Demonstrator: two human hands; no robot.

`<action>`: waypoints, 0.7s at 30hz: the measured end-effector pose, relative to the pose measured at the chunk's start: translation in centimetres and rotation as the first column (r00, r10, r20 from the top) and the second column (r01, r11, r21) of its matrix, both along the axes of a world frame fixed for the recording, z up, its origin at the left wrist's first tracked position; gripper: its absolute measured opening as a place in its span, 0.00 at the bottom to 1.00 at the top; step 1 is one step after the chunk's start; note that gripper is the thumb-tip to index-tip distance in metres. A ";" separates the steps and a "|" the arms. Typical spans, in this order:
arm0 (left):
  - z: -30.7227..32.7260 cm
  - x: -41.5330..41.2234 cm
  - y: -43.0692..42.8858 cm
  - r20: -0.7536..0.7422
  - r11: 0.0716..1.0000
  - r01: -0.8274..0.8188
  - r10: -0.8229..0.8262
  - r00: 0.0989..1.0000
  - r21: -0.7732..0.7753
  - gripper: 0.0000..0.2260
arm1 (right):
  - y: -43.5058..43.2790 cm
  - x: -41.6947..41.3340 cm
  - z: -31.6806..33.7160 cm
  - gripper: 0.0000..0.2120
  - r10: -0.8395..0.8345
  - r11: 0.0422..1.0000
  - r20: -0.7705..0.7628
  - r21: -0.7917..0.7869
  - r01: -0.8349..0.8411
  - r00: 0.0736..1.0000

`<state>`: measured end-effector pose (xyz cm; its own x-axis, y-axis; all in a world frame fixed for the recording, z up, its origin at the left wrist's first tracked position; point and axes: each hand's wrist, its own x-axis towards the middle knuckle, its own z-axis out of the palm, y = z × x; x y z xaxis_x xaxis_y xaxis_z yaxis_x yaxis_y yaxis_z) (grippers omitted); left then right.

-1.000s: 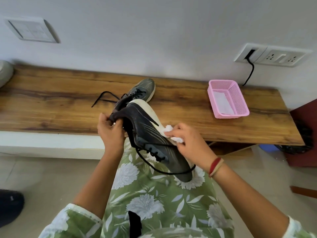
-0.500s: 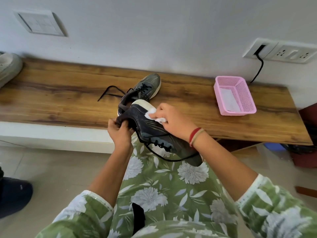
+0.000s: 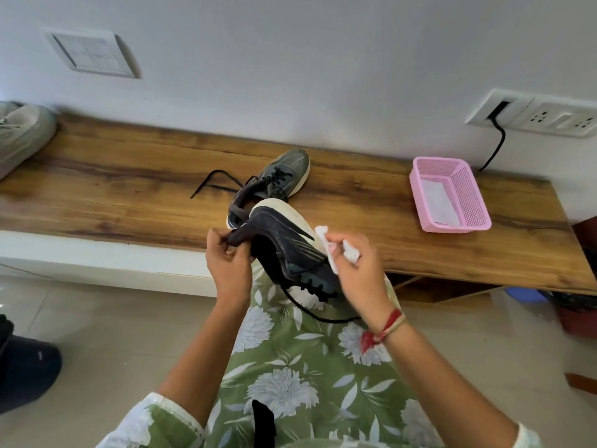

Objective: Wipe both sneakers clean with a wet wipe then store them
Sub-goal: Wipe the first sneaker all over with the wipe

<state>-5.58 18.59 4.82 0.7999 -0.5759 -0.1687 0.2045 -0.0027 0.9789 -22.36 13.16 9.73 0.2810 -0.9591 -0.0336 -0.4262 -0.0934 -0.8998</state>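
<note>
In the head view, the wiping step is under way on 1 of the 2 shoes. The left hand (image 3: 227, 266) pinches the heel collar of the held sneaker (image 3: 284, 250), which is tilted over the lap just in front of the bench's (image 3: 129, 189) front edge. The right hand (image 3: 358, 273) has its fingers curled round the wet wipe (image 3: 336, 250), against the pale sole rim. The next move probably calls for turning the shoe to reach unwiped sides. The second sneaker (image 3: 277, 176) lies mid-bench, toe toward the back edge. A pink basket (image 3: 468, 195) stands near the right end. The right hand is blurred and hides the held shoe's toe. I cannot tell whether the second sneaker is clean.
</note>
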 end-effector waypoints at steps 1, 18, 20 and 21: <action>0.7 -0.3 0.2 0.064 0.999 0.032 -0.031 0.997 -0.019 0.14 | 0.8 0.4 0.0 0.12 0.016 0.992 0.003 -0.123 -0.016 1.000; 7.2 -2.9 -0.9 0.735 0.943 0.247 -0.005 0.678 -0.222 0.14 | -3.2 0.9 8.8 0.22 0.300 0.705 -0.302 -0.569 -0.424 0.905; 7.0 -2.9 -1.1 0.718 0.939 0.267 -0.034 0.695 -0.215 0.16 | -3.3 0.4 8.2 0.22 0.268 0.659 -0.394 -0.591 -0.466 0.879; 6.9 -2.9 -1.2 0.712 0.937 0.276 -0.045 0.701 -0.213 0.17 | -3.2 0.1 7.7 0.22 0.238 0.676 -0.396 -0.588 -0.444 0.887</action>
<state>-8.48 17.38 11.72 0.5127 -0.6340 0.5789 -0.5008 0.3268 0.8015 -22.28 9.99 17.39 0.6710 -0.6050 0.4286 -0.4514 -0.7919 -0.4112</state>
